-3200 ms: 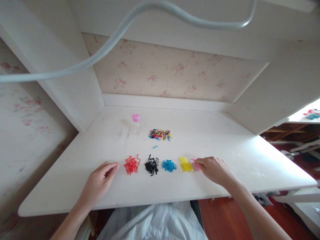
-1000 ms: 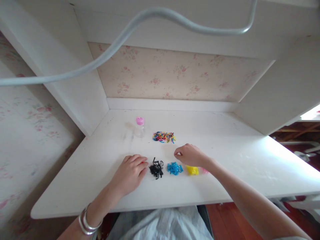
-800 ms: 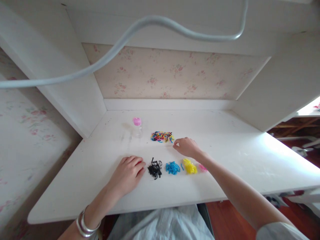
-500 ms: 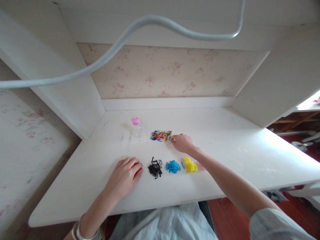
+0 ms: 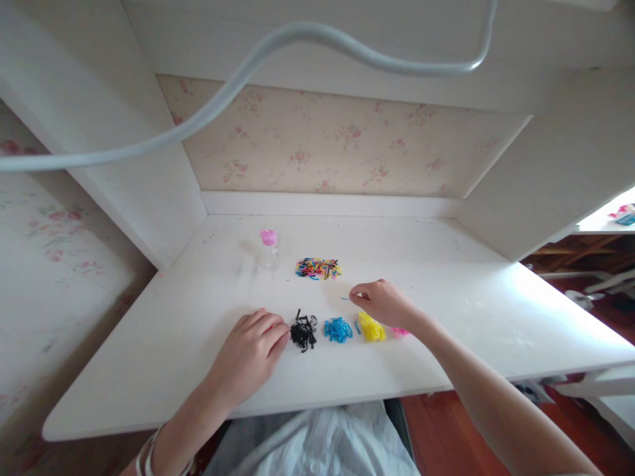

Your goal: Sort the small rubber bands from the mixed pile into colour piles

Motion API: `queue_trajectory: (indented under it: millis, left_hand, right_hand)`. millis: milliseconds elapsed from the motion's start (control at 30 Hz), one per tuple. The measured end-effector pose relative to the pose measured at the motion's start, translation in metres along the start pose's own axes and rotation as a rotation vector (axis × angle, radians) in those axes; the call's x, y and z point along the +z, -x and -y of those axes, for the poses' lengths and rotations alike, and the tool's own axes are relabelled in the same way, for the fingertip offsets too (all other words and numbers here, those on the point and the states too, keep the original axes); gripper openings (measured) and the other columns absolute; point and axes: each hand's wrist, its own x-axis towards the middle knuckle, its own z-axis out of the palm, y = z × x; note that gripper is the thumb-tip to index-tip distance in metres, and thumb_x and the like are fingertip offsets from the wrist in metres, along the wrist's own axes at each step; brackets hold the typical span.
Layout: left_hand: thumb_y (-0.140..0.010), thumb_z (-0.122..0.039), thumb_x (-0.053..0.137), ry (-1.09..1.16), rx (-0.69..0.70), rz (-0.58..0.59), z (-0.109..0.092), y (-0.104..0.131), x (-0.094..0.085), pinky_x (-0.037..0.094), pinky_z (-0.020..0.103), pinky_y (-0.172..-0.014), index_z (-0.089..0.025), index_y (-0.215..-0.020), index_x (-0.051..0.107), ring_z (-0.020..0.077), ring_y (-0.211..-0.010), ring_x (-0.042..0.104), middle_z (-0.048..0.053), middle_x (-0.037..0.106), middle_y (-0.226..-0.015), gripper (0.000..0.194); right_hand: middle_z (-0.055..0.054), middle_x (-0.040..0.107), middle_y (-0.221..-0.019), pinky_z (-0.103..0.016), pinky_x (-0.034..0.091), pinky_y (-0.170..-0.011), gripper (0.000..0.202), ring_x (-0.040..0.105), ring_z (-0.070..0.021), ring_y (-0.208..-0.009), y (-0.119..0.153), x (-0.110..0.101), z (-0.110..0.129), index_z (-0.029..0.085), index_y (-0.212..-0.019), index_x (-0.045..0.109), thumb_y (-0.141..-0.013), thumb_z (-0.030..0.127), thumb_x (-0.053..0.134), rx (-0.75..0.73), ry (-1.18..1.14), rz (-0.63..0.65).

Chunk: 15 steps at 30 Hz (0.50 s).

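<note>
Between the mixed pile and the front row, my right hand (image 5: 381, 301) is closed in a pinch on a small blue band (image 5: 344, 299), whose end sticks out to the left. My left hand (image 5: 255, 344) rests on the desk, fingertips beside the black band pile (image 5: 303, 332), curled over something red that barely shows. To the right of the black pile lie a blue pile (image 5: 338, 330), a yellow pile (image 5: 372, 328) and pink bands (image 5: 400, 331) partly behind my right wrist. The multicoloured pile (image 5: 318, 268) sits farther back.
A clear bottle with a pink top (image 5: 268, 238) stands on the white desk (image 5: 198, 297), left of the multicoloured pile. A white cable (image 5: 307, 33) crosses the upper view. Shelf side panels bound the desk left and right.
My right hand has drawn back from the multicoloured pile toward the front row, with a blue band now showing at its fingertips. My left hand has shifted slightly closer to the black pile.
</note>
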Motion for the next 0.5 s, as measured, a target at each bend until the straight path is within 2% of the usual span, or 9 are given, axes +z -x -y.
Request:
queue_trajectory:
  millis: [100, 233, 367, 500]
  left_hand:
    - [-0.091, -0.023, 0.044, 0.039, -0.001, 0.014, -0.002, -0.002, 0.001, 0.038, 0.04, -0.097, -0.022, -0.091, 0.065, 0.0166, -0.091, 0.057, 0.002, 0.065, -0.093, 0.021]
    - [-0.091, -0.023, 0.044, 0.054, 0.014, 0.034, -0.007, -0.007, 0.0, 0.041, 0.04, -0.094, -0.022, -0.092, 0.065, 0.0175, -0.09, 0.057, 0.003, 0.065, -0.093, 0.021]
    - [-0.091, -0.023, 0.043, 0.055, 0.004, 0.039, -0.006, -0.006, 0.001, 0.04, 0.041, -0.096, -0.022, -0.091, 0.065, 0.0167, -0.089, 0.057, 0.002, 0.065, -0.092, 0.022]
    - [-0.091, -0.024, 0.045, 0.044, -0.006, 0.017, -0.001, 0.0, 0.005, 0.038, 0.042, -0.101, -0.022, -0.089, 0.066, 0.0156, -0.089, 0.059, 0.001, 0.067, -0.089, 0.021]
  right_hand:
    - [-0.001, 0.07, -0.08, -0.021, 0.036, -0.061, 0.033, 0.061, -0.0136, -0.07, 0.009, 0.006, 0.006, 0.027, -0.09, 0.07, -0.089, 0.033, 0.038, -0.093, -0.064, 0.026]
    - [-0.002, 0.069, -0.076, -0.023, 0.034, -0.061, 0.033, 0.062, -0.016, -0.071, 0.01, 0.015, 0.018, 0.027, -0.081, 0.07, -0.089, 0.034, 0.038, -0.114, 0.071, 0.078]
    - [-0.005, 0.068, -0.076, -0.025, 0.034, -0.062, 0.033, 0.062, -0.0174, -0.07, 0.015, 0.018, 0.02, 0.025, -0.078, 0.068, -0.089, 0.029, 0.036, -0.068, 0.19, 0.076]
    - [-0.007, 0.069, -0.082, -0.027, 0.036, -0.065, 0.036, 0.063, -0.0192, -0.074, 0.03, 0.021, 0.01, 0.027, -0.09, 0.069, -0.089, 0.025, 0.033, 0.036, 0.186, 0.061]
